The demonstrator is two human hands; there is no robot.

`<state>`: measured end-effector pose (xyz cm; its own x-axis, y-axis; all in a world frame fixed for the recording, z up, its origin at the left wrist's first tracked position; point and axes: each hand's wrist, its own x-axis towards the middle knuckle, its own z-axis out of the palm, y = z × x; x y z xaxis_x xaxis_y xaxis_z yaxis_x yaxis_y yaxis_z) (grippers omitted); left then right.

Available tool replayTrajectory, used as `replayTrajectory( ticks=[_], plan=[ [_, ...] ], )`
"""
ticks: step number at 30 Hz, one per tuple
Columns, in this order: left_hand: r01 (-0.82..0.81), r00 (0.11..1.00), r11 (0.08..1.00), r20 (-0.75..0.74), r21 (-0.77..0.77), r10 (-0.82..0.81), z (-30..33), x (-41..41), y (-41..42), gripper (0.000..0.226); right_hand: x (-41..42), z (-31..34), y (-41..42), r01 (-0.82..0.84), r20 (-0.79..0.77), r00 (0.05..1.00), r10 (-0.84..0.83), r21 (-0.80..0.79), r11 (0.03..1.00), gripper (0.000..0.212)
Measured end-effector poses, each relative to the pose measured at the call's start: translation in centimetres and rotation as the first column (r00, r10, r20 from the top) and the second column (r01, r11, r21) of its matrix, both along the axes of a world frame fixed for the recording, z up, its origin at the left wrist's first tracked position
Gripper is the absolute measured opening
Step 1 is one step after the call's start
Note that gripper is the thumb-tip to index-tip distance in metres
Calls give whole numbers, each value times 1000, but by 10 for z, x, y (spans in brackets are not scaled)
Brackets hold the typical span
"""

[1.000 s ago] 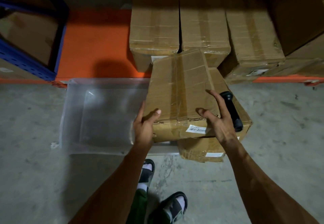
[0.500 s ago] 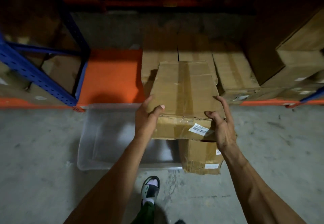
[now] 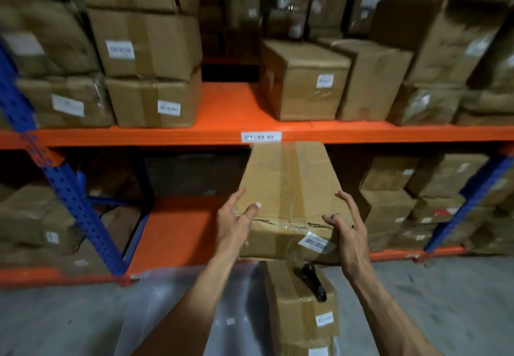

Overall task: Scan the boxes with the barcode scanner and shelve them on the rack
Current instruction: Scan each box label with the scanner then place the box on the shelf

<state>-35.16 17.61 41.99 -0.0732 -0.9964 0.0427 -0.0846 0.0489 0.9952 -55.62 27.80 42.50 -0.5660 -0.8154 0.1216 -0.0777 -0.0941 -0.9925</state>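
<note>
The person is holding one cardboard box between two bare hands, up in front of the rack and just below its orange middle beam. The left hand is gripping the box's near left corner, fingers spread along the side and thumb curled onto the top. The right hand is gripping the near right corner, fingers spread and bent over the edge. The box is a long brown carton, creased and dented, with glossy clear tape running down its top seam and one white barcode label sitting on its near face.

Below it, one black barcode scanner, slim and rounded, is lying on top of a second taped carton standing on the grey concrete floor. That carton is carrying one white label, and another labelled one is showing just beneath it. One clear plastic bin is sitting just beside it on the left.

The rack is made of blue perforated uprights and orange shelves. On the middle shelf, four labelled cartons are stacking up to the left of an open gap and more are standing to its right, blurred. One white tag is stuck on the beam; its print cannot be read.
</note>
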Motion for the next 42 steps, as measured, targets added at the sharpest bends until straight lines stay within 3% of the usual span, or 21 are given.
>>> replayTrajectory(
  ticks=[9,18,29,36,42],
  plan=[
    [-24,996,994,-93,-104,14,98,10,40,59,9,94,39,-24,6,1000,25,-112,993,68],
    [-110,993,971,-53,-214,101,160,41,-32,51,37,138,-48,-60,7,998,61,-147,987,65],
    [-207,978,975,-34,-81,205,135,56,-213,47,51,120,-246,-116,19,993,117,-44,992,64],
    [-182,983,983,13,-33,182,112,50,-308,53,46,99,-335,-96,-75,992,105,116,989,65],
    [-182,983,981,21,-69,184,103,37,-360,54,28,94,-386,-87,-167,980,111,142,986,57]
  ],
)
